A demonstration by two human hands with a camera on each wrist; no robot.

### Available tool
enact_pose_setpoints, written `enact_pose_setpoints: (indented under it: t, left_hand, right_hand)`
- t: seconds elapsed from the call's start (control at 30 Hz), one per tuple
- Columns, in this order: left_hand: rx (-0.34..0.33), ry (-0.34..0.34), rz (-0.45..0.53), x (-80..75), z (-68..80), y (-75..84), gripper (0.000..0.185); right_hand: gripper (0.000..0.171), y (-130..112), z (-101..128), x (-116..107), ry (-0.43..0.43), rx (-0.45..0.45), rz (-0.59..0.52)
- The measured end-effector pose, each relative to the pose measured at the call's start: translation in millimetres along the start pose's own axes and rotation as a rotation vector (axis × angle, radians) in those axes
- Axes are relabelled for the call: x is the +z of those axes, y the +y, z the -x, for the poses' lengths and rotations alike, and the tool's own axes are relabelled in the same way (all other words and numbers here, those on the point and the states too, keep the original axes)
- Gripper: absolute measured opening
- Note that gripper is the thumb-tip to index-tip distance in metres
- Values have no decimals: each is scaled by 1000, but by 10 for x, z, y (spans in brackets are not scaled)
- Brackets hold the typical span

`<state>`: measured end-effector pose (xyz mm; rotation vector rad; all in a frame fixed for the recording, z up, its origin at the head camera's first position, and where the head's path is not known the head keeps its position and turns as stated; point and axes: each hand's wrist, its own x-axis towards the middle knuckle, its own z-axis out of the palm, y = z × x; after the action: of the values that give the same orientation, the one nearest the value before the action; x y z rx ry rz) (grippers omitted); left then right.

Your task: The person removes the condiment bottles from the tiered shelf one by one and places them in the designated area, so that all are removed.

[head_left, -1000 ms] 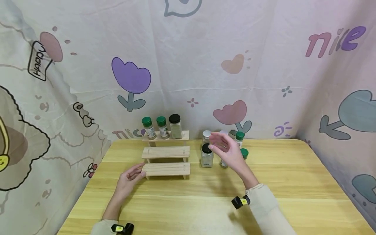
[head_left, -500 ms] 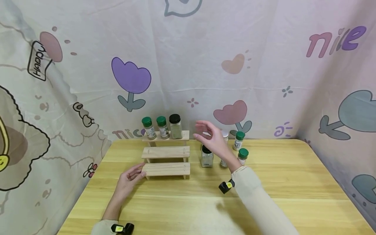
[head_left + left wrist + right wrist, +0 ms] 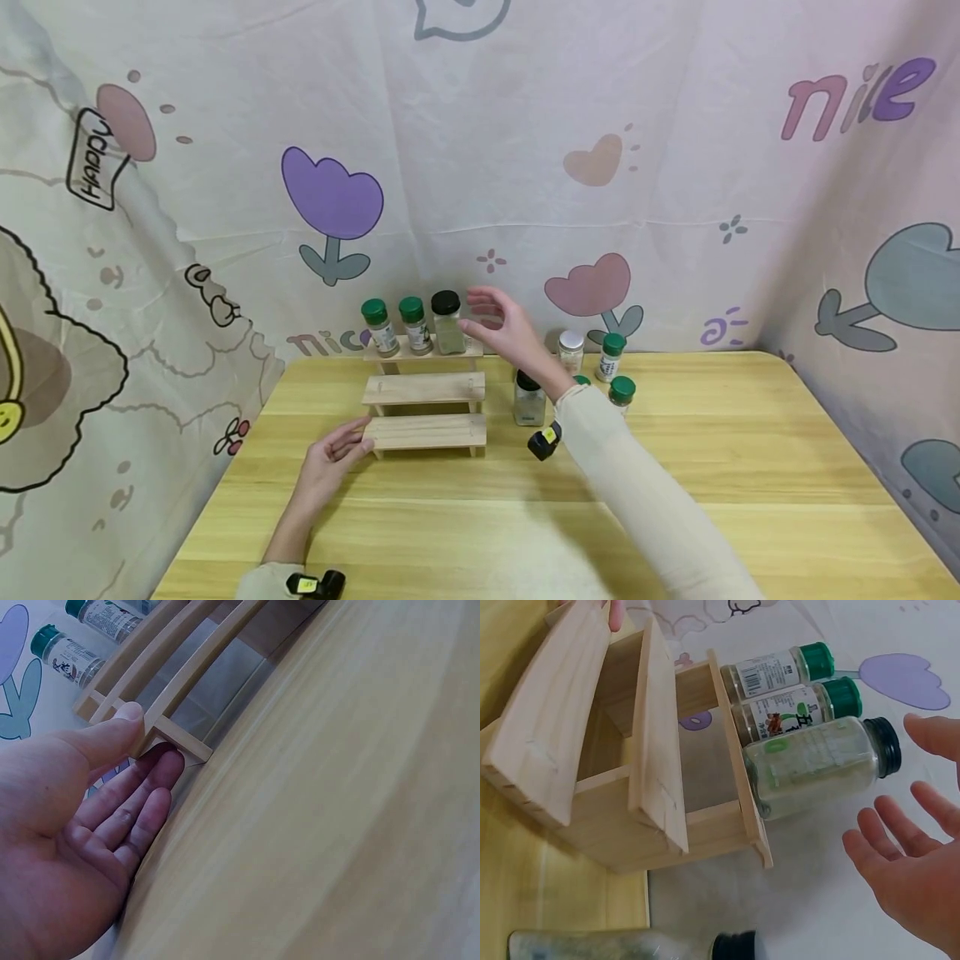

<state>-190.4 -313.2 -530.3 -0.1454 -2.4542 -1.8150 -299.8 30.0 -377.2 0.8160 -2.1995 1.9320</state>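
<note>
A three-step wooden spice rack [image 3: 424, 432] stands on the table. My left hand [image 3: 330, 467] pinches the left end of its lowest step, thumb [image 3: 129, 712] on top and fingers beneath. On the top step stand two green-capped spice jars [image 3: 381, 328] and, at their right, a wider black-capped glass jar [image 3: 448, 327]. My right hand [image 3: 510, 333] is raised beside this black-capped jar, holding nothing. The right wrist view shows its spread fingers [image 3: 885, 825] apart from the jar's black cap [image 3: 885, 746].
Right of the rack, more jars stand on the table: a black-capped one [image 3: 529, 402], a white-capped one [image 3: 570, 352] and several green-capped ones [image 3: 610, 358]. The right forearm passes over part of this group. A printed cloth [image 3: 465, 167] hangs behind the table.
My right hand has moved left and up from over the loose jars to beside the black-capped jar on the top step. My left hand keeps its place on the rack.
</note>
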Motion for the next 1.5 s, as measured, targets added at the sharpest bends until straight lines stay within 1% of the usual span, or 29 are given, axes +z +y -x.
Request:
enact_pose_setpoints:
  t: [0.1,0.3,0.43,0.63,0.8,0.93,1.1,1.17,1.3,1.5]
  left_hand:
    - [-3,3,3,5,1,7,48]
    - [-7,3,4,4,-1,1,48]
    - [-9,-2,-6,1,6,-6,49]
    - [3,-2,-10,9,8,-10,48]
    - [-7,-2,-5,19,6,5,48]
    - [4,-12,-10,6,20,12,48]
    - [7,22,-30,-33,72,20,46]
    - [6,24,-29,-38,80,28,46]
    - [4,3,-31,-24,66,39,48]
    - [13,5,-27,10,33,26,46]
  right_hand:
    - [56,10,-87,38,-9,15,3]
    - [57,82,-202,94,-13,77,33]
    - [55,100,-244,145,-14,86,68]
    - [49,113,-299,204,-5,97,69]
    - [48,123,-309,211,1,97,54]
    - [47,114,-316,232,24,105,53]
    - [48,79,-342,280,4,106,50]
    - [47,71,-338,279,4,112,35]
    - [44,47,-299,234,22,123,12]
    - [45,-47,-226,127,-2,111,-9]
